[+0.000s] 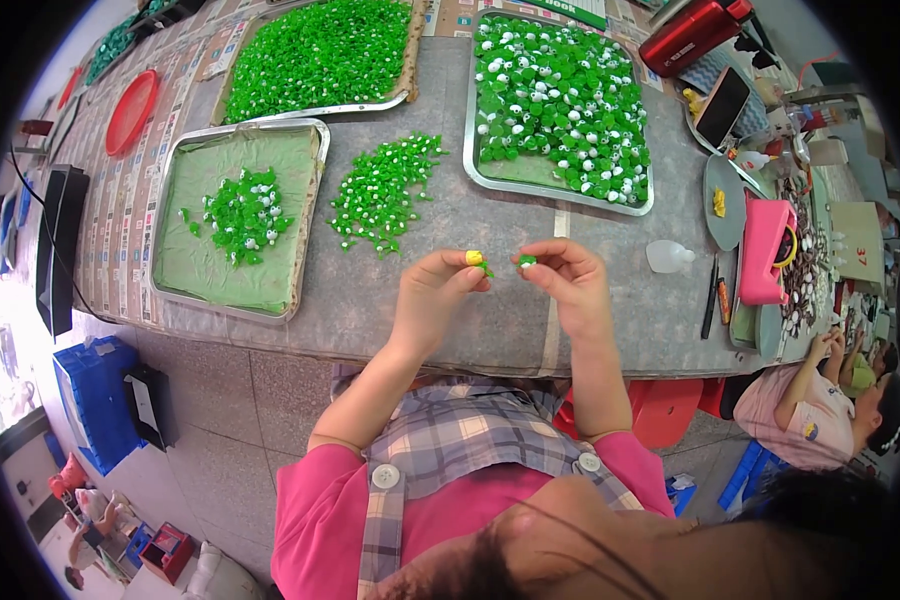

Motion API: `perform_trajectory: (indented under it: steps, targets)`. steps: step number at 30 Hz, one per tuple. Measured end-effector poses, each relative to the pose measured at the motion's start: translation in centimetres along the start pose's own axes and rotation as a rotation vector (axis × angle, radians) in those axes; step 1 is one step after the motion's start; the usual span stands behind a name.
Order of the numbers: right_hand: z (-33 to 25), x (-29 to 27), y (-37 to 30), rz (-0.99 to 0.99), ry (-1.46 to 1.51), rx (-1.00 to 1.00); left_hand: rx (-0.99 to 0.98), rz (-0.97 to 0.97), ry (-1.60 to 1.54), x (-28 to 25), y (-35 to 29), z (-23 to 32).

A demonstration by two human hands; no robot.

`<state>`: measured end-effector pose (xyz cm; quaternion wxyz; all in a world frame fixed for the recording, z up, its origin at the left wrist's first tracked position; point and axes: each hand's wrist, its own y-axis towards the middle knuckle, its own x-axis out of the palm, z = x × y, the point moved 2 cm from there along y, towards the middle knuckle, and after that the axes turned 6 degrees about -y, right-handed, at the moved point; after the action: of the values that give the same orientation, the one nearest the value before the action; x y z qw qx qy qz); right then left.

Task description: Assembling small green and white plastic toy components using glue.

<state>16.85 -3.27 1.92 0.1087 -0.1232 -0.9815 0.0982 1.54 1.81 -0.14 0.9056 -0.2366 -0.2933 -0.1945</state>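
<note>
My left hand (436, 292) is closed in a pinch on a small green piece (485, 268). A small yellow piece (474, 258) sits at its fingertips; whether it is held or worn on a finger, I cannot tell. Across a narrow gap, my right hand (573, 284) pinches a small green and white piece (527, 261). Both hands are raised near the table's front edge. Beyond them lies a loose pile of small green pieces with white bits (378, 195). To its left, a lined tray (175, 235) carries a cluster of green and white pieces (248, 215).
At the back stand a tray (375, 104) heaped with green pieces and another tray (560, 200) of green and white ones. A clear squeeze bottle (668, 257), a grey plate (722, 225), a pink case (760, 250) and a phone (722, 108) lie right. Another person (805, 410) sits far right.
</note>
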Motion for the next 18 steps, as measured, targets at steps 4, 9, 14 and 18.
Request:
perform_trajectory:
  steps: [4, 9, 14, 18]
  targets:
    - [0.2, 1.7, -1.1, 0.062, -0.009, -0.076, 0.081, -0.037, 0.088, 0.0, -0.2, -0.3]
    - [0.4, 2.3, -1.5, 0.142, -0.295, -0.225, 0.107, -0.034, 0.192, -0.2, -0.4, -0.4]
    - [0.1, 2.5, -1.6, 0.152, -0.329, -0.223, 0.121, -0.027, 0.264, -0.1, -0.4, -0.4]
    - [0.1, 2.6, -1.6, 0.152, -0.339, -0.241, 0.2, -0.01, 0.357, -0.2, -0.4, -0.4]
